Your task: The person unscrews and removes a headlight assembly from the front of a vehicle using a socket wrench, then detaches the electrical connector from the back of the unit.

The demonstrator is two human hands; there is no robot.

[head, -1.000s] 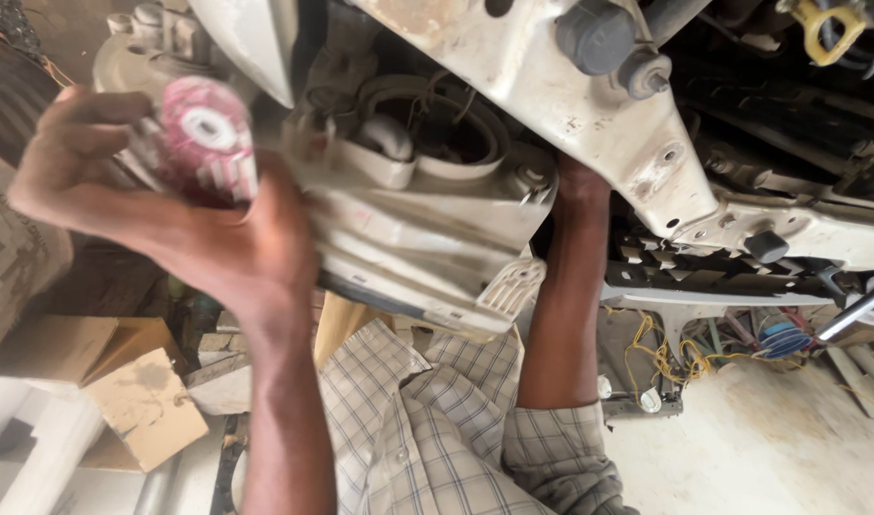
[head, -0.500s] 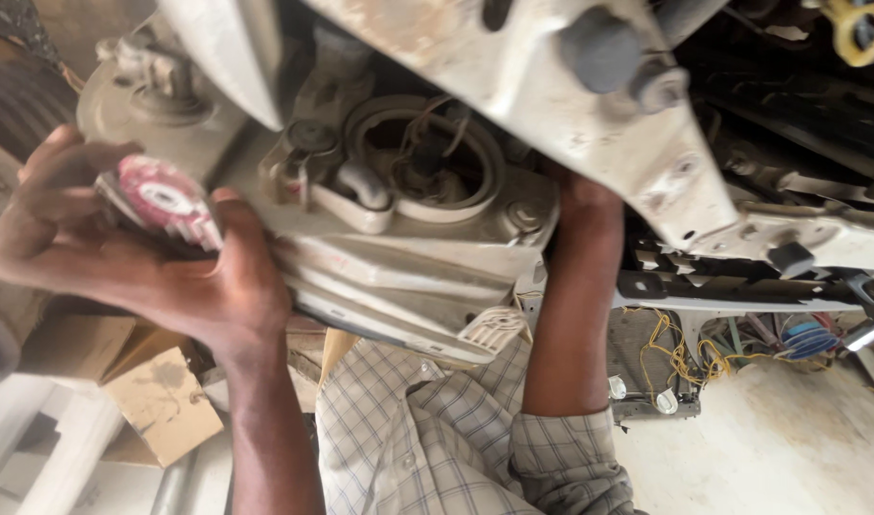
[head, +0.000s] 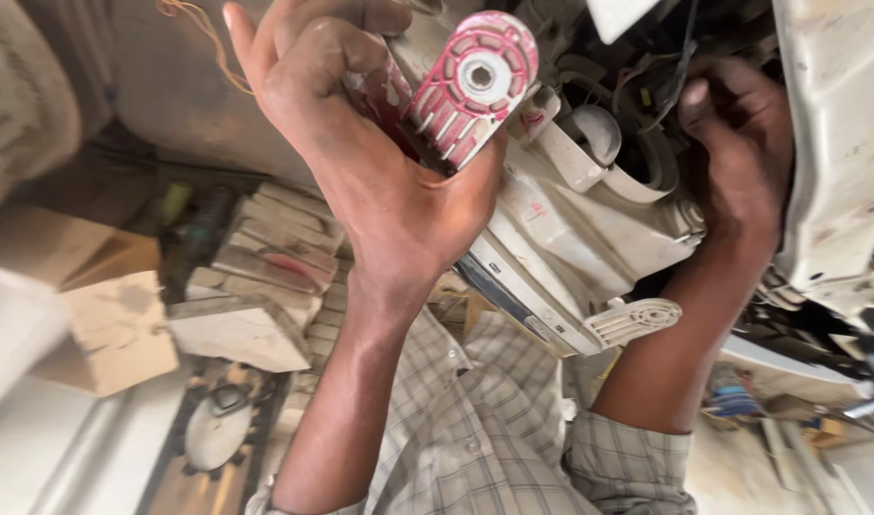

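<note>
Two hands worked on one large dirty white plastic housing [head: 590,238] that hung overhead. The left hand [head: 380,162] was closed around one end of it, fingers curled, and beside its thumb stood one pink ribbed bracket [head: 475,81] with a round white hole in its middle. The right hand [head: 733,153] reached into the dark back of the housing among black wires; whether it gripped something, I could not tell. One flat ribbed white tab [head: 637,319] stuck out from the lower edge of the housing. Both sleeves of a checked shirt [head: 485,429] were rolled up. Below, to the left, lay two rough wooden blocks [head: 237,329] and one toothed metal gear [head: 218,429].
</note>
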